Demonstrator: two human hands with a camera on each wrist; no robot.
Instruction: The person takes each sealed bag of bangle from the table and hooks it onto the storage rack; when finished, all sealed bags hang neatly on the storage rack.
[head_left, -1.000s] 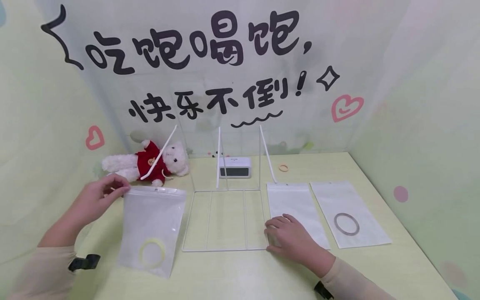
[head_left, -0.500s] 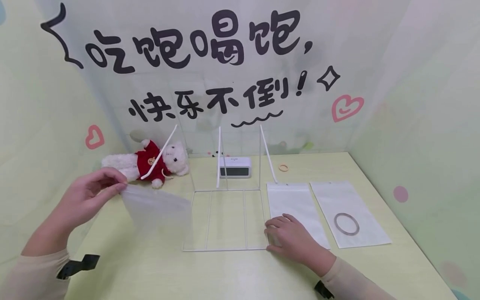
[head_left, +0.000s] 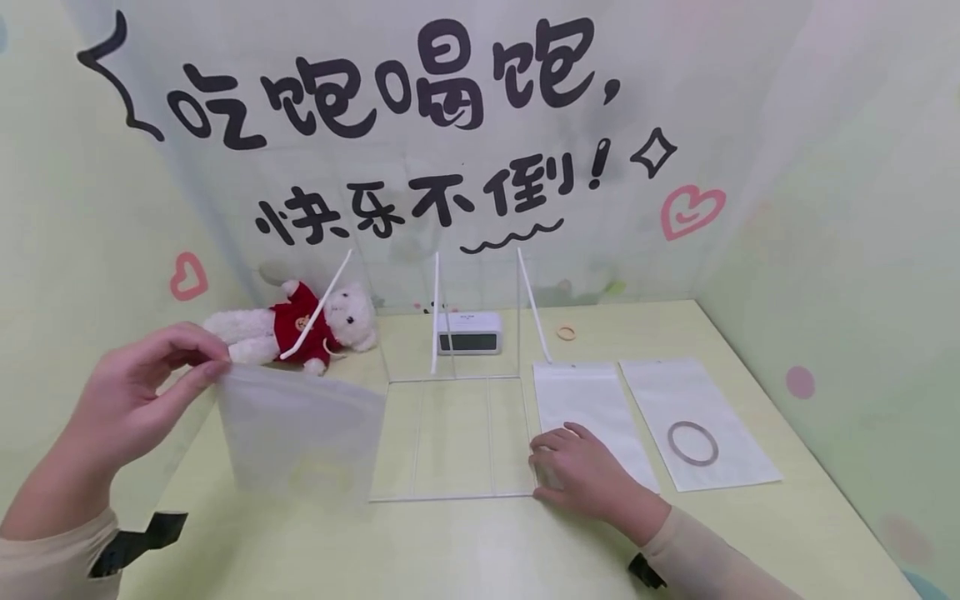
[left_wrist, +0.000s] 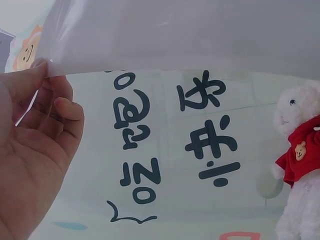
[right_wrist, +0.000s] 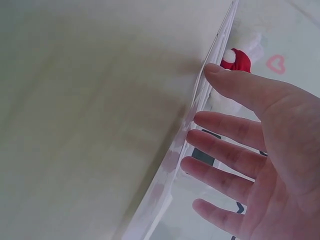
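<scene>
My left hand (head_left: 131,404) pinches the upper left corner of a translucent zip bag (head_left: 300,417), lifted and tilted over the table's left side. Motion blurs its lower half, where a faint yellow ring (head_left: 300,477) shows. In the left wrist view, thumb and fingertips grip the bag's (left_wrist: 175,35) corner. A white wire rack (head_left: 450,499) stands mid-table, three hook arms rising from it. My right hand (head_left: 585,475) rests at the rack base's right edge, partly over a flat white zip bag (head_left: 585,400). From the right wrist view, its fingers (right_wrist: 227,150) are spread and fairly straight.
Another white bag (head_left: 652,387) lies at the right with a grey ring (head_left: 670,442) at it. Behind the rack are a white digital clock (head_left: 480,321) and a small orange ring (head_left: 566,339). A plush bear (head_left: 300,321) in red lies back left.
My left hand has moved left and slightly toward me, swinging the zip bag from hanging nearly flat to a raised tilt. The right hand stays at the rack.
</scene>
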